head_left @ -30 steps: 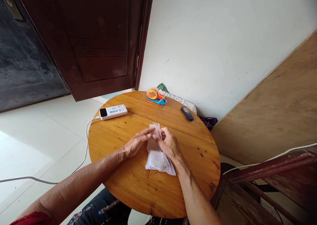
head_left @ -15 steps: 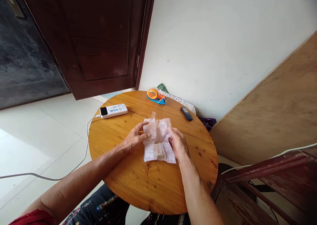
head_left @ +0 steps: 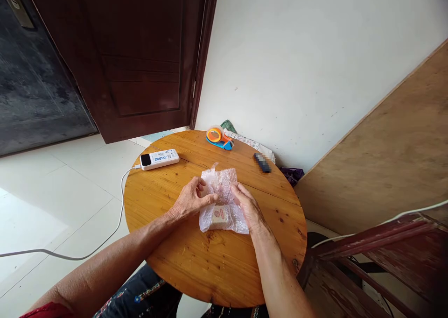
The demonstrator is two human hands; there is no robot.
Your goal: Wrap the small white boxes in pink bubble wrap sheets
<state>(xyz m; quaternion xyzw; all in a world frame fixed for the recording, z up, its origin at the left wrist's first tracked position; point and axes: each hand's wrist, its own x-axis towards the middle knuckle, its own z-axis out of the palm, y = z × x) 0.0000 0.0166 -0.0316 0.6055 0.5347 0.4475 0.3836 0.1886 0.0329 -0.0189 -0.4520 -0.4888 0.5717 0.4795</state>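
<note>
The small printed box (head_left: 220, 213) lay on the near half of the opened bubble wrap (head_left: 228, 178), between my two hands and closer to my body than either set of fingertips. From each grip, then, it was back toward me and inward. My left hand (head_left: 189, 197) was the nearer one: its thumb tip hung just beyond the far side of the box. My right hand (head_left: 249, 209) was farther off, along the wrap's right edge, with film between it and the box.

The wrap's long axis ran away from me across the desk (head_left: 168, 187), and a clear strip (head_left: 214, 166) stuck out at its far left. The box had its printed face upward; with film crowding its sides, I could not make out its long axis.

My left grip had thumb and forefinger apart over the wrap's left side; whether the other fingers pinched any film, I could not tell. My right grip had thumb and fingers close together at the right edge, pinching the film or merely resting against it, I could not say which. The tape dispenser (head_left: 220, 139) and white device (head_left: 164, 159) stood well apart, toward the far rim.
</note>
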